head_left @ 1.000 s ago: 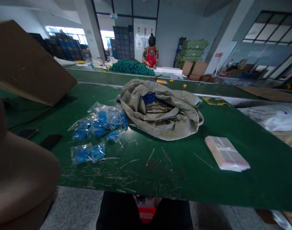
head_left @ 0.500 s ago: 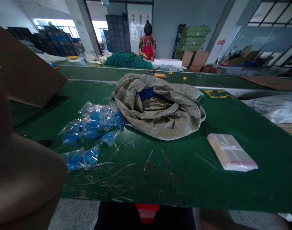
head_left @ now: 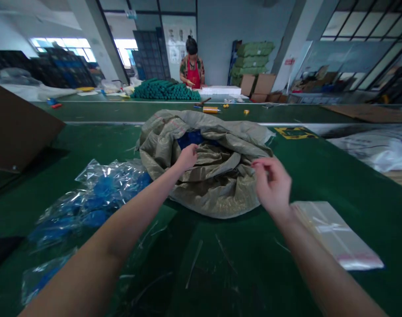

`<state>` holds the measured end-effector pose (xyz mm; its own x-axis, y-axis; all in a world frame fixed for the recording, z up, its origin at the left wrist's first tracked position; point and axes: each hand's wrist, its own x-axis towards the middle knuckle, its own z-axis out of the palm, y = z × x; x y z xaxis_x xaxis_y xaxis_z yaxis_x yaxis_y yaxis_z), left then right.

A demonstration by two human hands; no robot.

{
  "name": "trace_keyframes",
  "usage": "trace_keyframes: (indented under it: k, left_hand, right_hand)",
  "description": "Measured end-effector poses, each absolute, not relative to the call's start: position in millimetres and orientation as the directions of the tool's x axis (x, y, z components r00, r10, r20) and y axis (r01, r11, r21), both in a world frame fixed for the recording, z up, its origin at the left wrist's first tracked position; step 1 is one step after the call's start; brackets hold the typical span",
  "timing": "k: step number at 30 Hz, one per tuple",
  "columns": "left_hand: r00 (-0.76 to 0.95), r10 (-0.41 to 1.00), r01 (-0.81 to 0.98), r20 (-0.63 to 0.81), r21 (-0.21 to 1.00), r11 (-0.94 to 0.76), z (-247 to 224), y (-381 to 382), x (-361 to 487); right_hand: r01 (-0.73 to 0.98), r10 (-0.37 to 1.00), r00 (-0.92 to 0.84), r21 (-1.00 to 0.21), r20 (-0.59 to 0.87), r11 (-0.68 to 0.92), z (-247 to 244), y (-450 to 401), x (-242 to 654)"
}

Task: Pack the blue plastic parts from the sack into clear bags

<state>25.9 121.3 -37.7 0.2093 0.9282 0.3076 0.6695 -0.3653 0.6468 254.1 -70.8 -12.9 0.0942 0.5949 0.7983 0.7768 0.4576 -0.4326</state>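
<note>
The two bare hands are held apart, with the mouth of a woven grey-green sack [head_left: 217, 193] between them. The left hand [head_left: 187, 157] is placed on the folded fabric at the near left of the mouth, its fingers curled; whether the cloth is gripped cannot be told. The right hand [head_left: 271, 185] is raised at the right of the mouth, its fingertips [head_left: 258, 164] at or just beside a fold, and no clear grip is shown.

The sack lies crumpled on a green work table [head_left: 339, 176], directly in front of the person. Blue items [head_left: 192, 139] are seen inside its far opening. To the near left, clear plastic bags of blue items [head_left: 105, 193] lie just beside the sack and beneath the left forearm. To the right, a stack of clear plastic bags [head_left: 336, 233] is placed near the right hand. Thin plastic offcuts [head_left: 194, 268] are scattered on the near table.

At a far table, a co-worker in a red apron [head_left: 192, 66] stands behind a long pile of teal rolls [head_left: 164, 90].
</note>
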Motion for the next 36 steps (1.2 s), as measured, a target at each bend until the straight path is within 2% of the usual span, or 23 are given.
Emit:
trace_keyframes:
  k: [2,5,8,11,14,20,24,27,29,31,33,35,36]
  left_hand:
    - [0.104,0.941,0.753,0.322,0.593,-0.286,-58,149,32]
    - [-0.025,0.947,0.850,0.319,0.506,-0.148,-78,173,27]
    - [0.033,0.939,0.941,0.342,0.307,-0.145,-91,182,12]
    - [0.139,0.925,0.970,0.355,0.138,-0.198,-96,188,-6]
    - [0.118,0.921,0.987,0.371,0.061,-0.151,-93,194,-19]
    - [0.190,0.962,0.981,0.195,-0.067,-0.180,-80,188,-17]
    - [0.038,0.979,0.998,0.202,0.038,-0.047,-74,188,-12]
    - [-0.036,0.977,0.972,0.212,0.235,-0.015,-64,182,-9]
    - [-0.033,0.964,0.933,0.263,0.353,-0.064,-55,165,-5]
    - [0.081,0.961,0.874,0.263,0.445,-0.195,-49,133,4]
    - [0.346,0.930,0.754,0.127,0.552,-0.356,-51,91,17]
    - [0.642,0.767,0.595,0.017,0.620,-0.512,-60,49,31]
    - [0.704,0.709,0.554,0.041,0.594,-0.584,-66,31,37]
  right_hand:
    - [0.795,0.654,-0.013,-0.389,0.756,0.465,-34,-43,247]
    - [0.869,0.780,-0.181,-0.274,0.599,0.412,-69,-3,238]
    - [0.937,0.880,-0.224,-0.157,0.420,0.313,-94,19,238]
    - [0.956,0.916,-0.237,-0.090,0.323,0.280,-103,22,242]
    - [0.961,0.921,-0.228,-0.077,0.316,0.264,-106,17,243]
    - [0.964,0.937,-0.219,-0.090,0.271,0.251,-112,17,248]
    - [0.963,0.941,-0.238,-0.069,0.239,0.261,-114,18,260]
    - [0.968,0.947,-0.216,-0.076,0.239,0.240,-105,7,268]
    - [0.963,0.922,-0.191,-0.120,0.338,0.243,-91,-16,274]
    - [0.957,0.871,-0.112,-0.185,0.478,0.224,-76,-53,289]
    - [0.961,0.830,0.039,-0.249,0.557,0.122,-62,-101,315]
    - [0.958,0.787,0.235,-0.275,0.570,-0.086,-55,-152,347]
    - [0.945,0.771,0.313,-0.261,0.555,-0.195,-56,-176,363]
